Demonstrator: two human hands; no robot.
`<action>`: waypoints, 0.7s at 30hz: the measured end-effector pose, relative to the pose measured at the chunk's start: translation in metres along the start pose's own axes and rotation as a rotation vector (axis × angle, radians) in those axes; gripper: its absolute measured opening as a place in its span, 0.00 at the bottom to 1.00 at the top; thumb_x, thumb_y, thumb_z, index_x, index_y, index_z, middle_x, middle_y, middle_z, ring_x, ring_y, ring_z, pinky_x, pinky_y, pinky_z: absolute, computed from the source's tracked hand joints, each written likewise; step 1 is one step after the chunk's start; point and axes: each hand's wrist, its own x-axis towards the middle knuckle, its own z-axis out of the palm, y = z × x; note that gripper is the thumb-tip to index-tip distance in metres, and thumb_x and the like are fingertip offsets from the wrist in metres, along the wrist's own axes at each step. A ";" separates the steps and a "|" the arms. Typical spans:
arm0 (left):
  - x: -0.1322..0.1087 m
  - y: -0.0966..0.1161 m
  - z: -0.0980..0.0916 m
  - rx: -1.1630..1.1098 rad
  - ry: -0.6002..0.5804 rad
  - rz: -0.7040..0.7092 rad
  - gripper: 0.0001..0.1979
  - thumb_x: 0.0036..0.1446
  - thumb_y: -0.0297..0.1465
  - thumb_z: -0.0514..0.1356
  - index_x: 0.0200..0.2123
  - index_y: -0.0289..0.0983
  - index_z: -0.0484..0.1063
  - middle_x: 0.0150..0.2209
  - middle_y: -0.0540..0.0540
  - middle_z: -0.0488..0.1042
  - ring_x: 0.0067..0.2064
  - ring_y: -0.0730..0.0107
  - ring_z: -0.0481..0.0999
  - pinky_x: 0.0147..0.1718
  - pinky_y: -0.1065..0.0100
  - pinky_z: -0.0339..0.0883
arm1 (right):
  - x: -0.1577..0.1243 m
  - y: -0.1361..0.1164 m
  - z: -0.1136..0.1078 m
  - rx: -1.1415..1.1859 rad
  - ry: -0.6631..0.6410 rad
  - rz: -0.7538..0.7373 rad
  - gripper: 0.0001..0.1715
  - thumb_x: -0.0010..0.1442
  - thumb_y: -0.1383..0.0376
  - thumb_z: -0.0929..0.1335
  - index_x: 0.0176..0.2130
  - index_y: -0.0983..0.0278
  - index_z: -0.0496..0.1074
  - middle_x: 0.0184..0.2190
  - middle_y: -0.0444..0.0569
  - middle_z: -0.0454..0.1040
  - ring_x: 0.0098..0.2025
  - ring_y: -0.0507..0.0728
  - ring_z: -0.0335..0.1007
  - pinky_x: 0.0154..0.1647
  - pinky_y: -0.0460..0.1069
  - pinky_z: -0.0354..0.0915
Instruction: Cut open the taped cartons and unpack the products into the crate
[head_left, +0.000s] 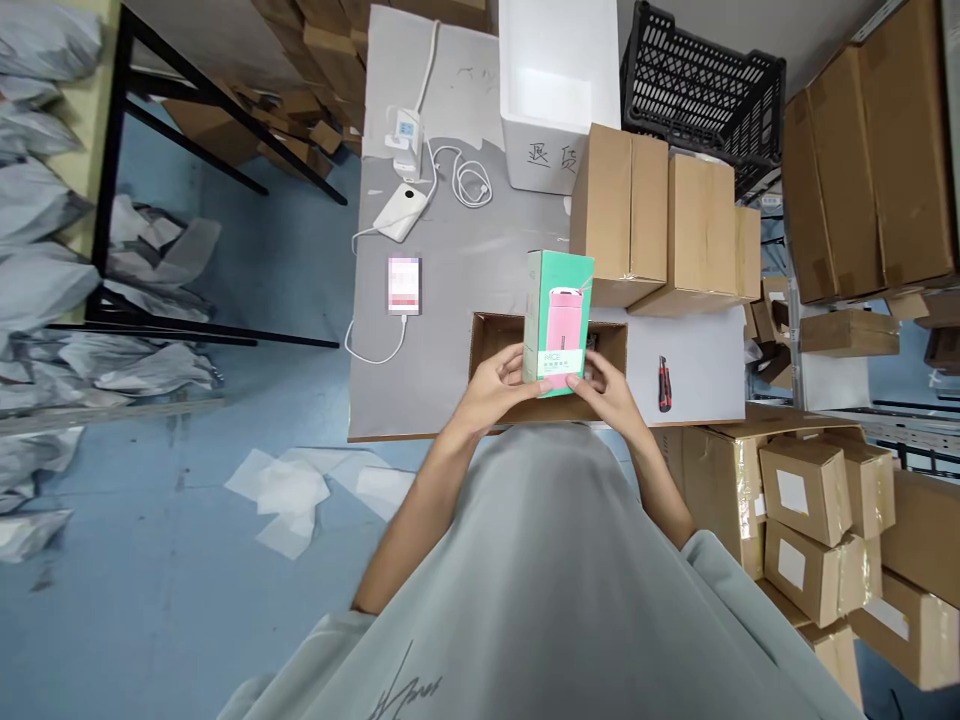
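Between my two hands is a green product box [534, 300] with a pink tumbler pictured on its front. My left hand [495, 388] grips its lower left side, thumb on the front face. On the lower right side, my right hand [606, 388] holds it the same way, its fingers partly hidden behind the box. Underneath, an open cardboard box [491, 335] sits at the table's near edge; the green box covers much of its opening, and its contents are hard to make out.
A red and black utility knife [664, 385] lies to the right on the grey table [442, 390]. Closed cardboard boxes [619, 205], a white foam bin [540, 150] and a black crate [697, 85] stand behind. A phone [405, 285] and charging cables lie left.
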 end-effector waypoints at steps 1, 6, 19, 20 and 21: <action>0.001 -0.002 0.002 0.020 0.057 0.023 0.44 0.39 0.40 0.89 0.59 0.37 0.82 0.62 0.34 0.86 0.62 0.39 0.88 0.65 0.45 0.82 | 0.003 0.000 -0.001 -0.036 0.066 -0.020 0.57 0.60 0.36 0.82 0.78 0.52 0.70 0.70 0.57 0.79 0.66 0.68 0.80 0.66 0.65 0.82; -0.001 -0.017 0.023 0.162 0.247 0.139 0.43 0.45 0.41 0.86 0.63 0.39 0.78 0.63 0.36 0.86 0.64 0.42 0.87 0.64 0.48 0.83 | 0.021 -0.013 0.015 -0.086 0.211 -0.115 0.71 0.58 0.35 0.83 0.85 0.48 0.55 0.74 0.58 0.75 0.70 0.69 0.77 0.69 0.65 0.79; -0.015 -0.019 0.007 -0.036 -0.032 -0.042 0.46 0.45 0.47 0.87 0.63 0.39 0.78 0.64 0.32 0.85 0.71 0.34 0.81 0.72 0.39 0.76 | 0.023 -0.019 0.013 0.140 0.143 -0.191 0.61 0.63 0.33 0.79 0.80 0.53 0.62 0.64 0.57 0.84 0.70 0.70 0.80 0.72 0.67 0.76; -0.015 -0.019 0.006 -0.034 -0.028 -0.040 0.45 0.44 0.46 0.88 0.61 0.39 0.79 0.63 0.32 0.85 0.71 0.34 0.81 0.73 0.38 0.75 | 0.023 -0.019 0.012 0.132 0.136 -0.189 0.61 0.63 0.32 0.78 0.81 0.52 0.62 0.65 0.57 0.84 0.70 0.70 0.80 0.73 0.67 0.76; -0.015 -0.020 0.006 -0.031 -0.017 -0.030 0.44 0.43 0.46 0.88 0.60 0.39 0.79 0.63 0.33 0.86 0.70 0.34 0.82 0.73 0.38 0.75 | 0.023 -0.018 0.012 0.123 0.128 -0.189 0.61 0.64 0.31 0.78 0.81 0.52 0.61 0.66 0.57 0.83 0.70 0.70 0.80 0.73 0.67 0.76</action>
